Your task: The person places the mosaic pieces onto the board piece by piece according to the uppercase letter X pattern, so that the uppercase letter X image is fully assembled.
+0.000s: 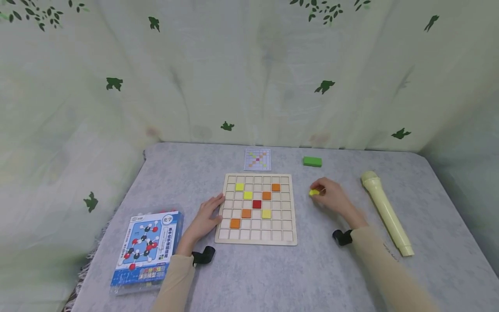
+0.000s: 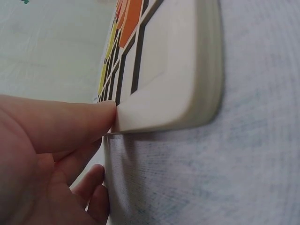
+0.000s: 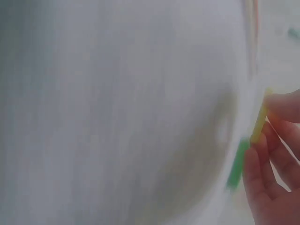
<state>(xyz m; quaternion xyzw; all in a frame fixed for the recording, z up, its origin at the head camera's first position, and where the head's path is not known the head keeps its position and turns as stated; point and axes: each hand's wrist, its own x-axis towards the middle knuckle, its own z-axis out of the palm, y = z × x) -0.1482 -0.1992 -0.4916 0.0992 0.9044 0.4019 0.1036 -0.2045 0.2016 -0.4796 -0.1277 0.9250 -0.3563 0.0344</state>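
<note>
A pale wooden grid board [image 1: 255, 242] lies flat on the table. Set in its squares on crossing diagonals are three yellow tiles [image 1: 239, 186], several orange tiles [image 1: 235, 223] and one red tile [image 1: 257, 204]. My left hand [image 1: 202, 222] touches the board's left edge, its thumb against the rim in the left wrist view. To the right of the board, my right hand [image 1: 331, 198] pinches a yellow tile [image 3: 260, 116] between thumb and fingers, just above the table. Beyond the board lies a small card [image 1: 257, 159] printed with a similar coloured pattern.
A green block [image 1: 312, 161] lies at the back, right of the card. A cream microphone-shaped tube [image 1: 387, 212] lies on the right. At left is a blue-and-white box [image 1: 146, 247] with molecule pictures, in clear wrapping. A patterned curtain [image 1: 249, 73] hangs behind the table.
</note>
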